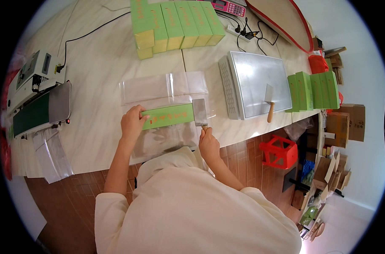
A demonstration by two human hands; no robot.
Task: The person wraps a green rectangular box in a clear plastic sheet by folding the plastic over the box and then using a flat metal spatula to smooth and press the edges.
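A long green box point(169, 116) with orange print lies on clear plastic film point(158, 91) near the table's front edge. At the box's left end, my left hand point(133, 121) grips it, thumb on top. My right hand point(209, 143) is closed round the wooden handle of a scraper point(199, 111). The scraper's wide metal blade stands against the box's right end. More clear film point(167, 137) spreads between the box and my body.
Green boxes point(171, 25) stand in a row at the back. To the right sits a metal-topped hot plate point(258, 80), a second scraper point(269, 95) lying on it. More green boxes point(302, 91) lie beyond. A sealing machine point(38, 84) occupies the left; a red stool point(281, 151) stands on the floor.
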